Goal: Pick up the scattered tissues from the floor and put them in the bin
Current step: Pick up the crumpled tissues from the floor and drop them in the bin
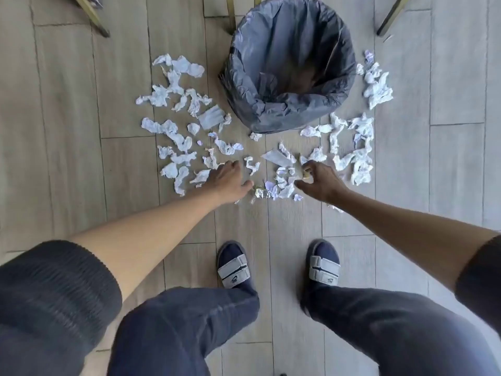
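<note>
Two knees in dark trousers fill the bottom of the view, and beyond them two feet in dark socks and grey slides (pixel 233 270) stand on the pale plank floor (pixel 455 164). Both bare forearms reach forward from pushed-up dark sleeves (pixel 51 289).

Left hand (pixel 229 180) hovers low over the floor, palm down, fingers loosely bent; its fingertips lie at the near edge of the left cluster of tissues (pixel 173 131), and whether it has hold of one I cannot tell. Right hand (pixel 320 183) is just past a small heap of crumpled tissues (pixel 282 183) between the two hands, and its thumb and fingers pinch a small yellowish scrap (pixel 306 173). A bit of silvery foil-like wrapper (pixel 261 192) lies by the left thumb.

Farther out, white tissues are strewn in an arc over the floor: a wide scatter to the left, a few in the middle, and another cluster on the right (pixel 355 147), with more (pixel 375 85) beside the bin's right side.

Beyond them stands the bin (pixel 292 115), round, lined with a dark grey bag folded over its rim; little shows inside. Slanted brass-coloured furniture legs (pixel 93 17) stand behind it at the far edge of the view.
</note>
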